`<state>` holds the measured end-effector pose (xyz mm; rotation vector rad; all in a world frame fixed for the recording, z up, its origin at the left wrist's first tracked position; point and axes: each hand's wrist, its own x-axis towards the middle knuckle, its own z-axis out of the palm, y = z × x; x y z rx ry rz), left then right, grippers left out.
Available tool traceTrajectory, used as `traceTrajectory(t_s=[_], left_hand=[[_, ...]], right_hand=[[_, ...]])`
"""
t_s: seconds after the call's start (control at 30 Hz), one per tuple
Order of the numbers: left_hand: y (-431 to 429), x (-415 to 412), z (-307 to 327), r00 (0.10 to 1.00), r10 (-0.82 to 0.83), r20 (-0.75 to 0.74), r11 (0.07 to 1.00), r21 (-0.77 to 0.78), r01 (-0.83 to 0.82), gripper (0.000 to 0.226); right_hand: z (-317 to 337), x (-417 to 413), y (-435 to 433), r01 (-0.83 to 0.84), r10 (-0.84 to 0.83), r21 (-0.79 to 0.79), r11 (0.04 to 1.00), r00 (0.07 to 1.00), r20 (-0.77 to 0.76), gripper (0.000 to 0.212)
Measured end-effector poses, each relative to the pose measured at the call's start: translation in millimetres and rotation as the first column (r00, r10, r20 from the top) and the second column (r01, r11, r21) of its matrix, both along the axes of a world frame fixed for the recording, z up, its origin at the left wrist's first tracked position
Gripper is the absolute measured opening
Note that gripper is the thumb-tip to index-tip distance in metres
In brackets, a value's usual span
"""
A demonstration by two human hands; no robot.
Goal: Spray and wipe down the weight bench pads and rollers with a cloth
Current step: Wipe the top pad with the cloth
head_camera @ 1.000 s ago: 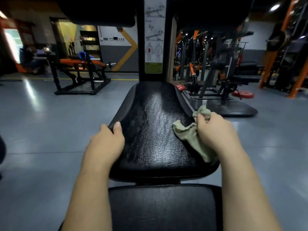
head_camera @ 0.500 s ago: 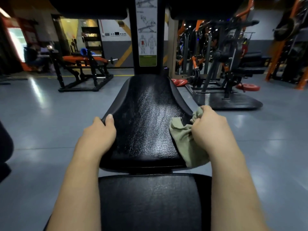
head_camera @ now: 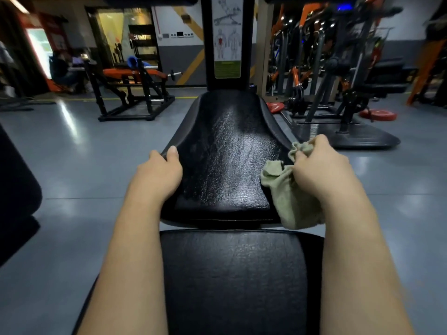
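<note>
I look down along the bench, and both bare forearms reach forward over it. The black, shiny vinyl seat pad (head_camera: 229,165) lies in the middle of the view. It is narrow at the far end and wider toward the camera, and light reflects from its finely cracked surface.

The left hand (head_camera: 157,175) grips the left edge of this seat pad. The thumb lies on top, and the other fingers curl down over the edge, where I cannot see them.

The right hand (head_camera: 319,170) is closed like a fist around a crumpled pale green cloth (head_camera: 290,204) at the right edge of the seat pad. A small part of the cloth is bunched at the front of the fist. One corner lies on the pad surface just beside the hand, and the rest hangs down over the right side of the pad, under the wrist.

Nearer to the camera, after a narrow gap, a second black vinyl pad (head_camera: 232,274), flat and wide, lies between the two forearms. At the far end of the seat pad stands a black upright post (head_camera: 208,56) with a white and green instruction sticker (head_camera: 227,35) on it.

The smooth grey floor (head_camera: 72,165) is around the bench. On the left, well apart, stands a black and orange bench frame (head_camera: 130,93). On the right is a black rubber mat (head_camera: 350,136) with dark machines on it, and a round red weight plate (head_camera: 378,114) lies near it.
</note>
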<state>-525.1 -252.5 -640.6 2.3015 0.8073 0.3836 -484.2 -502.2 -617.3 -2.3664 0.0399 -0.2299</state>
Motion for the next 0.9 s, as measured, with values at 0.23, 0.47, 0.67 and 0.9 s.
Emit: traceTrajectory(t_s=[0.23,0.47,0.67,0.9], left_hand=[[2.2,1.9,-1.7,1.000,-0.009,-0.009,1.000,-0.002,0.009,0.064],[4.6,1.8,-1.4,1.000,-0.015,-0.018,1.000,-0.002,0.015,0.065],[3.0,1.3,0.0,1.000,-0.014,-0.023,1.000,-0.009,0.014,0.065],[6.1,3.5,-1.8,1.000,-0.021,-0.015,1.000,-0.010,0.021,0.064]], right_hand=[[16.3,-28.4,-13.0,-0.396,0.308,-0.220,0.892,0.886,-0.347,0.158],[8.9,-23.1,-27.4,-0.528,0.466,-0.100,0.843,0.811,-0.353,0.175],[1.9,-10.8,-30.5,-0.494,0.462,-0.120,0.861,0.859,-0.222,0.130],[-22.7,25.6,-5.1,0.009,-0.046,0.175,0.984,0.977,0.210,0.038]])
